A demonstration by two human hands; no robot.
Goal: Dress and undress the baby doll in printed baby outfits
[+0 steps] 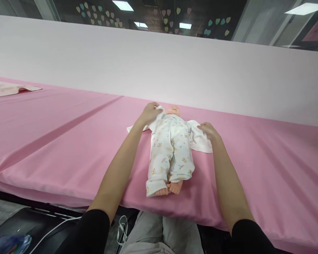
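A baby doll (174, 110) lies on its back on the pink table cover, head toward the wall and bare feet toward me. White baby trousers (160, 155) with a small printed pattern cover its legs and reach up to its chest. A white baby top (200, 138) is spread out on both sides of the doll. My left hand (151, 112) has its fingers closed on the top's cloth near the doll's shoulder. On the other side, my right hand (207, 129) pinches the edge of the same top. The doll's arms are hidden.
The pink cover (76, 141) has raised folds to the left. A pale pink cloth (7, 89) lies at the far left. Behind stands a white wall (159, 67) below dark glass. A black chair (31, 225) with a white cable (53, 229) is at the lower left.
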